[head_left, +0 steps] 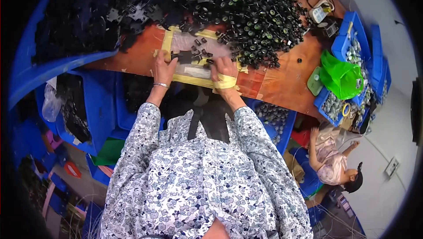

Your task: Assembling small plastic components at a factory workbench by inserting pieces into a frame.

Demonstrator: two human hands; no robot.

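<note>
My left hand (pixel 165 71) is at the taped work area, thumb and fingers closed on the left end of a flat black plastic chassis piece (pixel 184 57). To its right, my right hand (pixel 225 70) has curled fingers around a small black part (pixel 210 61), mostly hidden by the fingertips; it looks like a wheel piece. Yellow tape (pixel 225 82) wraps the right hand near the wrist. Several loose small black wheels (pixel 202 45) lie just beyond the chassis piece, on a clear sheet (pixel 181 41) edged with yellow tape.
A large heap of black wheels with green centres (pixel 260 19) covers the table's far right. Dark plastic parts (pixel 83 19) pile up at far left. Blue bins (pixel 101 111) stand below the table's left edge. A green bag (pixel 341 75) rests on right-hand trays; another person (pixel 331 162) sits beyond.
</note>
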